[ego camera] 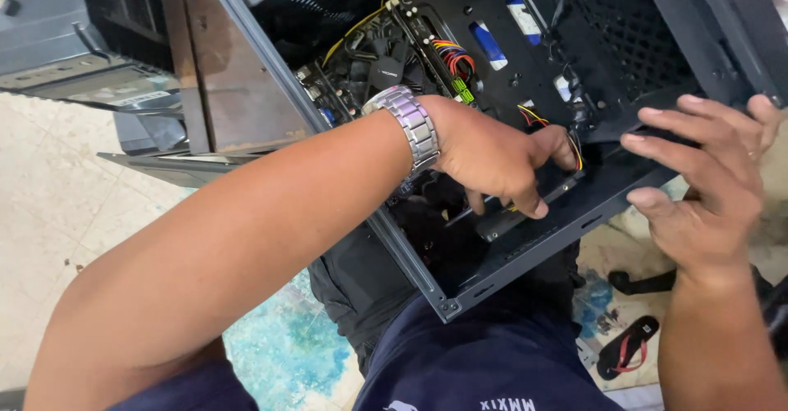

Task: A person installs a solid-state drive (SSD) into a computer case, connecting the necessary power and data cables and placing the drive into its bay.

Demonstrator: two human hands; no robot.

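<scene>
Two hands work on an open black computer case (pixel 525 247) tipped across the person's lap, its near corner pointing down toward the floor. Inside, at the near edge, the left hand (pixel 492 161) pinches a thin black cable (pixel 538 198) between thumb and fingertips, just beside a flat black bracket. The right hand (pixel 706 181), fingers spread, clamps the case's right rim. A steady right-hand hold and a short, gentle pull should keep the cable clear of sharp sheet-metal edges. Farther in sit the motherboard (pixel 386 58) and coloured wire bundles (pixel 455 58); a sandal (pixel 628 345) lies on the floor at right.
</scene>
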